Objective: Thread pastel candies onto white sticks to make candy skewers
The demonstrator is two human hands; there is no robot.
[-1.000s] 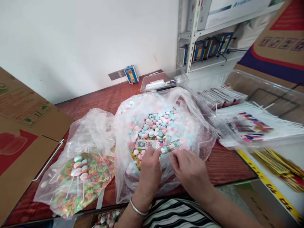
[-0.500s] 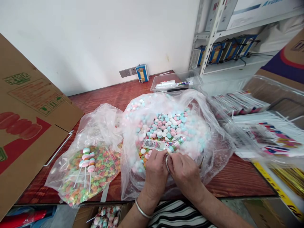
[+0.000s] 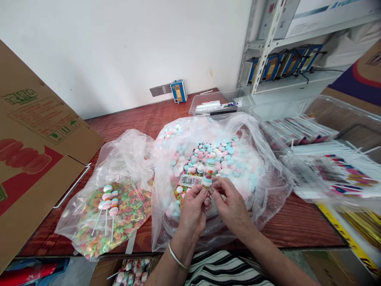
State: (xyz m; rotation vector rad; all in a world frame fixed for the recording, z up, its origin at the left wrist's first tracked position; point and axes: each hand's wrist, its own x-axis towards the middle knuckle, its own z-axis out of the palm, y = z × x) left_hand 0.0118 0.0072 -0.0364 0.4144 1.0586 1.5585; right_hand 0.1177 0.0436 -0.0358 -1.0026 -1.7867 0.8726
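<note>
My left hand (image 3: pixel 193 208) and my right hand (image 3: pixel 229 202) meet above a clear plastic bag (image 3: pixel 256 159) full of pink, blue and white round candies (image 3: pixel 214 155). Both hands pinch a candy lollipop (image 3: pixel 208 172) in a printed wrapper, held upright between the fingertips. A silver bangle sits on my left wrist. A printed label (image 3: pixel 189 181) lies on the candies just left of my fingers.
A second clear bag (image 3: pixel 125 159) at the left holds multicoloured ring candies and several finished lollipops (image 3: pixel 107 200). Cardboard boxes (image 3: pixel 32 151) lean at the left. Clear trays of printed wrappers (image 3: pixel 324 159) stand at the right, a small tray (image 3: pixel 220 104) and metal shelving (image 3: pixel 268 43) behind.
The wrapped lollipop, earlier lying sideways between my hands, now stands upright. Both hands have risen slightly, fingertips together on it.
</note>
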